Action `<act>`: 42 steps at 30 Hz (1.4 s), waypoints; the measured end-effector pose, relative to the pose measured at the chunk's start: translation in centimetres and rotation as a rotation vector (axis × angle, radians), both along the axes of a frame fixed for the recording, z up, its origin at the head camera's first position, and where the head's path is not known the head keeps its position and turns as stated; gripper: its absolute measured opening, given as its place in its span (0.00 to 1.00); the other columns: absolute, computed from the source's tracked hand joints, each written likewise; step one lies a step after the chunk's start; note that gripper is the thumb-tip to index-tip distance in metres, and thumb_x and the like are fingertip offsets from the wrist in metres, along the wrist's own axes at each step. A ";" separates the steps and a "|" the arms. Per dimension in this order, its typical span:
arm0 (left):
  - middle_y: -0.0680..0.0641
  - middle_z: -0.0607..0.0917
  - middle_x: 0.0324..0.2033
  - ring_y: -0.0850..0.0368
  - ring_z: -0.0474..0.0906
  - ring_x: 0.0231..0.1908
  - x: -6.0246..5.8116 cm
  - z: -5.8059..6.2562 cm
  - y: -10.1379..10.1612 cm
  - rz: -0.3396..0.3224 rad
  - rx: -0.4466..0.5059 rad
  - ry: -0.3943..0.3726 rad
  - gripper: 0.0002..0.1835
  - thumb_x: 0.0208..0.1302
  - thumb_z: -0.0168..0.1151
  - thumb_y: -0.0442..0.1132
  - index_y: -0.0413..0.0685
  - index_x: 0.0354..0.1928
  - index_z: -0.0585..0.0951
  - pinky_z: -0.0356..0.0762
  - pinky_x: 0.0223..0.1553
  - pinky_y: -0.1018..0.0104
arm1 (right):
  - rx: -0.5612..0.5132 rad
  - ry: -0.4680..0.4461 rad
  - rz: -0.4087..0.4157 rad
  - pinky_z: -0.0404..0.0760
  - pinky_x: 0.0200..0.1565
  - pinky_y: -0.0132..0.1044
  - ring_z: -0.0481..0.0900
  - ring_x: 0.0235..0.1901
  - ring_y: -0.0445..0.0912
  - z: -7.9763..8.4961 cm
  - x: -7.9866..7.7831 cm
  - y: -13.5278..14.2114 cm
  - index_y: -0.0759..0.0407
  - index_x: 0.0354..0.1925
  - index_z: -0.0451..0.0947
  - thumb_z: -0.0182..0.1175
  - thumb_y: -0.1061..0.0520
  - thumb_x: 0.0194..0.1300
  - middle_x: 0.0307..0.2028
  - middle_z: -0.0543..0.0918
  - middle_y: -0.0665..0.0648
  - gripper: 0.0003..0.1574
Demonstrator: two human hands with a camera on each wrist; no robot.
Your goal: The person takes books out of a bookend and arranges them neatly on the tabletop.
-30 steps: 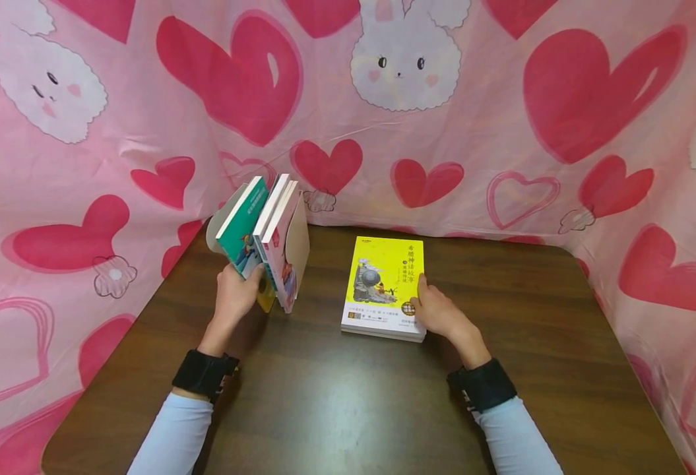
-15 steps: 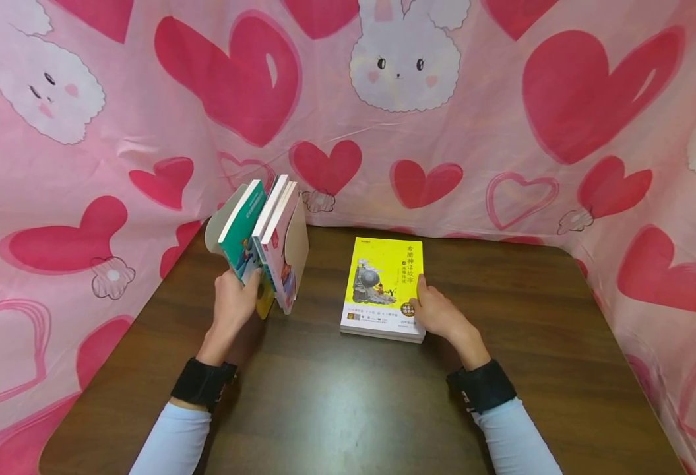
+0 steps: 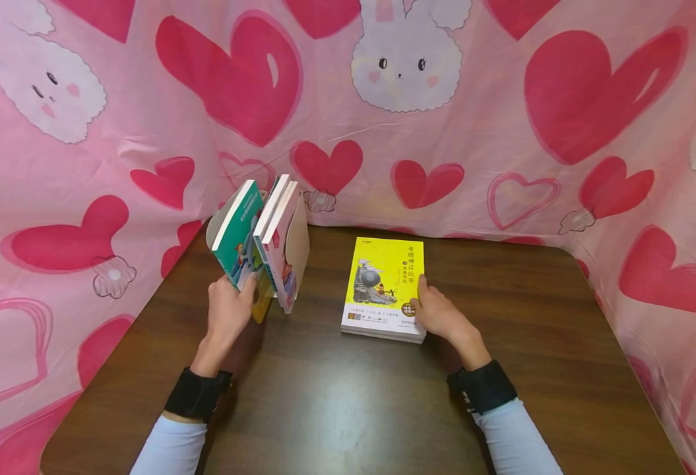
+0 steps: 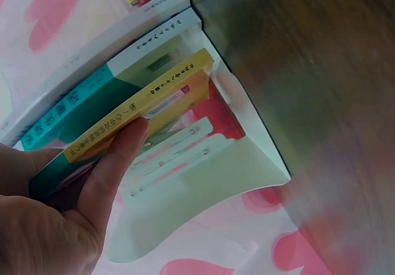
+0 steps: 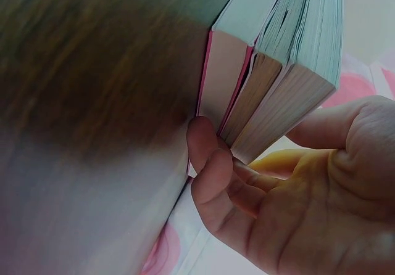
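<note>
Pinching the green book (image 3: 242, 224), the left hand (image 3: 229, 311) is the near one, with its thumb on one side; its other fingers are mostly hidden behind. The book is in the book holder (image 3: 298, 241), just ahead of that hand, its long side sloping up and away, a gap between it and the next book (image 4: 112, 76). The right hand (image 3: 441, 314), well apart from it, grips the side of the flat book stack (image 3: 380, 270) on the bench (image 3: 336, 409). Some small words are too blurry to read

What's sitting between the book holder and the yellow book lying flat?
Only bare tabletop separates the book holder from the yellow book, as the head view shows.
</note>
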State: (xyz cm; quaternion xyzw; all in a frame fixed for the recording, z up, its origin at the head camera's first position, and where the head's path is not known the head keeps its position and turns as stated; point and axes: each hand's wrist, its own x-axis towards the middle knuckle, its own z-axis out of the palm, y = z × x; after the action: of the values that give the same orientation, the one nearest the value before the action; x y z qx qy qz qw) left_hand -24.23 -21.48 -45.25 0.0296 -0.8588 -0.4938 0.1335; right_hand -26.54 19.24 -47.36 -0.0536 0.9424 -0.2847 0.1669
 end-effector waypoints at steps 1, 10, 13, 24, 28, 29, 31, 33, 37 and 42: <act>0.35 0.75 0.71 0.33 0.74 0.67 0.1 0.1 0.0 0.003 -0.003 0.001 0.33 0.81 0.57 0.47 0.40 0.79 0.65 0.77 0.59 0.38 | -0.001 0.000 0.001 0.74 0.63 0.58 0.71 0.60 0.64 0.0 0.0 0.0 0.72 0.82 0.36 0.52 0.52 0.82 0.74 0.61 0.76 0.50; 0.34 0.76 0.69 0.32 0.75 0.65 0.9 0.7 0.2 0.038 -0.039 -0.007 0.31 0.80 0.59 0.44 0.37 0.77 0.67 0.77 0.58 0.37 | -0.006 0.003 0.003 0.73 0.66 0.59 0.72 0.61 0.64 0.1 0.1 0.0 0.71 0.82 0.36 0.53 0.51 0.82 0.75 0.60 0.76 0.51; 0.33 0.76 0.69 0.31 0.75 0.66 1.1 0.9 0.2 0.040 -0.036 -0.019 0.31 0.80 0.59 0.44 0.37 0.77 0.67 0.77 0.58 0.37 | -0.009 0.005 0.003 0.73 0.65 0.59 0.72 0.60 0.63 0.2 0.1 0.1 0.71 0.82 0.36 0.52 0.51 0.82 0.74 0.61 0.76 0.51; 0.35 0.77 0.69 0.33 0.75 0.66 2.7 1.1 -0.1 0.038 -0.045 -0.019 0.32 0.80 0.59 0.48 0.39 0.77 0.68 0.77 0.59 0.38 | -0.003 -0.004 0.004 0.73 0.65 0.59 0.71 0.61 0.63 0.2 0.1 0.0 0.71 0.82 0.36 0.53 0.51 0.82 0.74 0.60 0.76 0.50; 0.35 0.76 0.70 0.33 0.74 0.67 3.3 1.3 -0.2 0.035 -0.035 -0.033 0.32 0.80 0.59 0.48 0.40 0.77 0.67 0.76 0.59 0.37 | -0.010 -0.002 0.001 0.75 0.61 0.56 0.72 0.59 0.63 0.1 0.1 0.0 0.70 0.83 0.36 0.53 0.51 0.82 0.74 0.62 0.75 0.51; 0.36 0.76 0.70 0.33 0.74 0.67 3.4 1.4 -0.2 0.035 -0.035 -0.033 0.32 0.80 0.59 0.48 0.40 0.78 0.67 0.76 0.59 0.37 | -0.012 -0.002 0.000 0.76 0.61 0.56 0.72 0.59 0.63 0.2 0.1 0.0 0.70 0.83 0.36 0.53 0.51 0.82 0.73 0.62 0.75 0.51; 0.36 0.76 0.70 0.33 0.74 0.67 3.5 1.4 -0.2 0.034 -0.039 -0.030 0.32 0.80 0.59 0.47 0.40 0.78 0.67 0.76 0.60 0.37 | -0.016 -0.004 0.000 0.76 0.58 0.54 0.73 0.58 0.62 0.2 0.1 0.0 0.70 0.83 0.36 0.52 0.51 0.82 0.72 0.63 0.75 0.50; 0.36 0.76 0.70 0.33 0.74 0.67 3.7 1.5 -0.2 0.032 -0.045 -0.025 0.33 0.80 0.59 0.47 0.40 0.78 0.66 0.76 0.59 0.36 | -0.017 -0.006 -0.001 0.76 0.57 0.54 0.73 0.58 0.62 0.1 0.1 0.0 0.70 0.83 0.36 0.52 0.52 0.82 0.72 0.63 0.75 0.50; 0.36 0.76 0.70 0.33 0.75 0.67 4.0 1.4 -0.2 0.034 -0.047 -0.014 0.33 0.79 0.60 0.49 0.41 0.78 0.67 0.76 0.58 0.36 | -0.015 -0.009 -0.004 0.75 0.57 0.55 0.72 0.58 0.62 0.1 0.1 -0.1 0.71 0.82 0.36 0.52 0.52 0.82 0.72 0.63 0.75 0.50; 0.35 0.77 0.69 0.33 0.75 0.66 4.7 1.5 -0.3 0.043 -0.052 -0.007 0.33 0.79 0.60 0.49 0.41 0.78 0.67 0.77 0.57 0.37 | -0.010 -0.006 -0.005 0.75 0.58 0.55 0.71 0.59 0.62 0.1 0.1 -0.1 0.71 0.82 0.36 0.53 0.52 0.82 0.72 0.63 0.75 0.50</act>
State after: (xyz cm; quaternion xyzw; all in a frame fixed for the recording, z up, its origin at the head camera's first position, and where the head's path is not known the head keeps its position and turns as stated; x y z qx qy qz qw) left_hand -19.54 -21.80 -43.75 0.0466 -0.8709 -0.4683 0.1417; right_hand -26.46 19.17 -47.23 -0.0512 0.9405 -0.2902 0.1690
